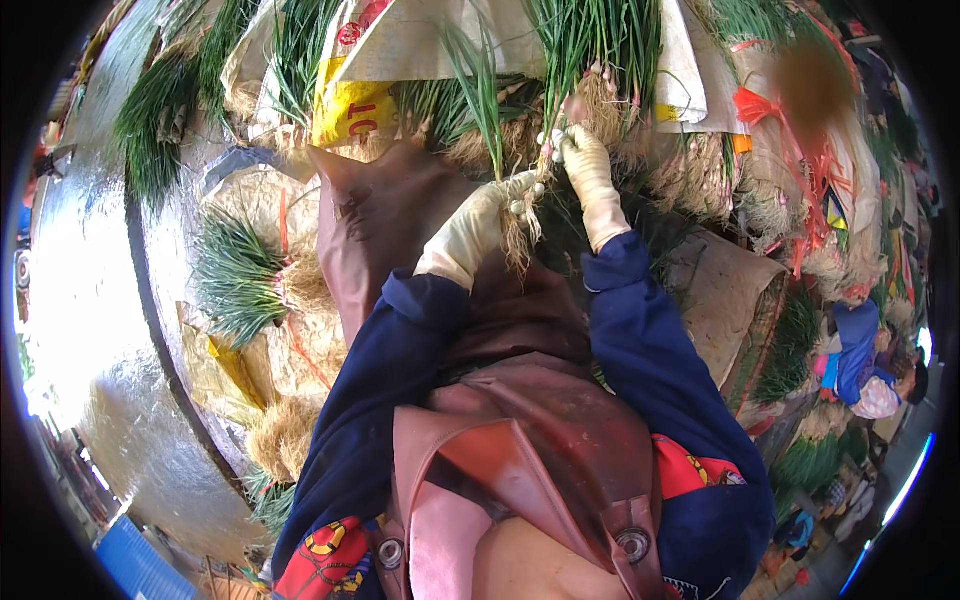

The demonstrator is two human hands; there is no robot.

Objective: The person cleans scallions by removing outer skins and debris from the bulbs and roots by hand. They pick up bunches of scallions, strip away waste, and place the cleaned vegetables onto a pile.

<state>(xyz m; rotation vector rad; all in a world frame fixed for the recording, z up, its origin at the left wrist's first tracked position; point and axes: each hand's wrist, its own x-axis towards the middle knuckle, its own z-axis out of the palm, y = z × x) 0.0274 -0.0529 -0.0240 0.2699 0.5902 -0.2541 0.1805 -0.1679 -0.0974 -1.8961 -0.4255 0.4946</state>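
My left hand (472,230), in a pale cream glove, is closed round a few spring onions (487,110). Their green leaves rise away from me, and the stringy roots (516,245) hang below the fingers. To its right, my right hand (588,178), gloved alike, has its fingers pinched at the pale bulb ends of spring onion stalks (556,115). Just beyond it lies a thick heap of spring onions (610,50) with tangled brown roots. The brown apron (375,215) spreads over my lap beneath the left hand.
A tied spring onion bundle (240,275) lies on sacking at the left. Beyond it runs a wet grey floor (100,290). More bundles, some tied with red plastic strip (765,110), line the far side and right. People (870,370) sit at the far right.
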